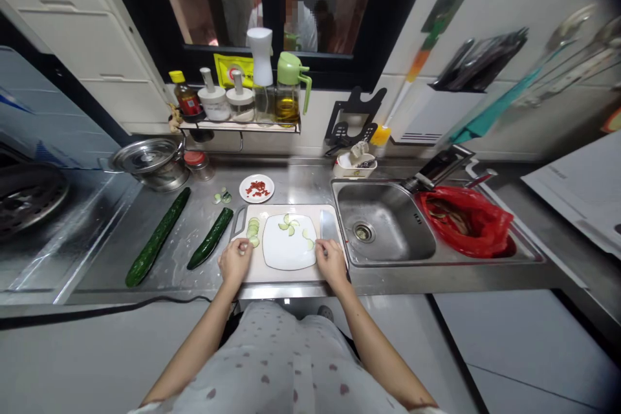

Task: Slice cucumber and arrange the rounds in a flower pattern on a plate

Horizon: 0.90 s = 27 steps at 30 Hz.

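Note:
A white square plate (290,252) rests on a pale cutting board (257,272), with several thin cucumber slices (290,226) grouped near its far edge. My left hand (235,263) is closed at the board's left side, its fingertips pinching the nearest slice of a short row of cucumber slices (253,228). At the plate's right rim, my right hand (331,262) has its fingers drawn together on a cucumber slice (310,244). Just beyond that hand lies a knife, its broad blade (328,224) flat on the board and its handle mostly hidden.
Left of the board lie a cut cucumber (210,239) and a longer whole one (158,237). A small plate of red pieces (257,199) stands behind the board. The sink (388,220) is at right, with a red plastic bag (468,223) beyond. A lidded pot (150,165) stands back left.

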### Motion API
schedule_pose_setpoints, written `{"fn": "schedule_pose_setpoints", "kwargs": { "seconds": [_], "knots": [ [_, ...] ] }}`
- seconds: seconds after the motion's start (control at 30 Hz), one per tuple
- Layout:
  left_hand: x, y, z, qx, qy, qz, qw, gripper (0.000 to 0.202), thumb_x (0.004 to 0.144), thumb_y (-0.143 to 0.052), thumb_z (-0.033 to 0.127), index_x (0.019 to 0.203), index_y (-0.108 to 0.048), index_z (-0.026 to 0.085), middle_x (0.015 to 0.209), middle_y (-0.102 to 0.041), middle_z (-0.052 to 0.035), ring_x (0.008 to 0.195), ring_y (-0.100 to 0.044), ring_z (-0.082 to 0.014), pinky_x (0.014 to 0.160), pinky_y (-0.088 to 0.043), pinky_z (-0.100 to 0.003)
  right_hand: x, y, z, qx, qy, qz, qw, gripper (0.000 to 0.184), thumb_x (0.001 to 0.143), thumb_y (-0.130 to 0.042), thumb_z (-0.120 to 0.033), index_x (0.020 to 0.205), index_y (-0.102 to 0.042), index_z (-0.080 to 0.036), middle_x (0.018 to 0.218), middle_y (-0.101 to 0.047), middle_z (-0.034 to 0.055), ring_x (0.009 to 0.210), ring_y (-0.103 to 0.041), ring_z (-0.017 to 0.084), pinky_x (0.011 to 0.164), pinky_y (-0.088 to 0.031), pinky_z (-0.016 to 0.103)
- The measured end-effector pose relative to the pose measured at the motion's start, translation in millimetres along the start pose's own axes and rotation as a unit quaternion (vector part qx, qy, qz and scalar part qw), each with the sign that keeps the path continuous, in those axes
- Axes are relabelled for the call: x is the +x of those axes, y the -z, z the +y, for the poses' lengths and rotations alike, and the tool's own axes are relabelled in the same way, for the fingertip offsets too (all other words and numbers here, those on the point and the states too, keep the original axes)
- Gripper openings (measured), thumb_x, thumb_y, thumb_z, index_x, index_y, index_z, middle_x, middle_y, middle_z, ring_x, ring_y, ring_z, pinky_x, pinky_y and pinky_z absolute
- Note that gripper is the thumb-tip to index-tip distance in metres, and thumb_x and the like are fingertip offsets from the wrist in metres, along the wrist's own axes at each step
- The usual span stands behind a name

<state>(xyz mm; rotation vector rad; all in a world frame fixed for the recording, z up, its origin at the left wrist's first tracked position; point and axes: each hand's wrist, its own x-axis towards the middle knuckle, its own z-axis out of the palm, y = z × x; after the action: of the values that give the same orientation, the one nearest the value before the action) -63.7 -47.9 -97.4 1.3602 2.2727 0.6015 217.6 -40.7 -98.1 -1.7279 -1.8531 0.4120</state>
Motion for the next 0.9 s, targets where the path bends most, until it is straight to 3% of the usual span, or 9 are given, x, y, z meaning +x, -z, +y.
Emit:
{"fn": "schedule_pose_setpoints", "kwargs": {
  "seconds": [0.27,0.57,0.8,0.9],
  "knots": [
    [9,-2.0,0,0.062,0.012,0.002,0.998,0.036,0.079,-0.058,0.052,0.102,-0.065,0.024,0.096,-0.068,-0.0067,0.099,-0.06,-0.0303,0.089,-0.035,-0.044,-1,-3,-3,0.011,0.002,0.0,1.0,0.033,0.093,-0.041,-0.028,0.101,-0.071,-0.017,0.09,-0.066,0.0089,0.092,-0.055,0.022,0.085,-0.041,0.031],
    [10,-9.2,5,0.04,0.012,-0.002,0.999,0.023,0.079,-0.062,0.039,0.097,-0.063,0.024,0.099,-0.069,-0.0062,0.102,-0.059,-0.0288,0.09,-0.034,-0.043,-5,-5,-4,0.022,0.012,0.004,1.0,0.033,0.094,-0.04,-0.028,0.1,-0.07,-0.017,0.091,-0.066,0.0093,0.092,-0.056,0.021,0.085,-0.041,0.031],
    [13,-13.0,-2,-0.112,0.024,0.011,0.993,0.017,0.077,-0.062,0.032,0.09,-0.064,0.021,0.083,-0.07,-0.0028,0.088,-0.063,-0.0224,0.089,-0.037,-0.039,-3,-5,-3,0.04,0.024,0.012,0.999,0.032,0.092,-0.042,-0.03,0.098,-0.07,-0.017,0.09,-0.067,0.0093,0.089,-0.056,0.022,0.083,-0.042,0.033],
    [17,-10.0,0,-0.271,0.035,0.004,0.962,0.024,0.068,-0.07,0.036,0.085,-0.065,0.019,0.078,-0.068,-0.0027,0.078,-0.063,-0.0188,0.08,-0.043,-0.033,3,-4,-8,0.062,0.025,0.018,0.998,0.031,0.091,-0.043,-0.03,0.097,-0.071,-0.017,0.088,-0.066,0.0092,0.088,-0.057,0.023,0.082,-0.043,0.034]
  ]
}}
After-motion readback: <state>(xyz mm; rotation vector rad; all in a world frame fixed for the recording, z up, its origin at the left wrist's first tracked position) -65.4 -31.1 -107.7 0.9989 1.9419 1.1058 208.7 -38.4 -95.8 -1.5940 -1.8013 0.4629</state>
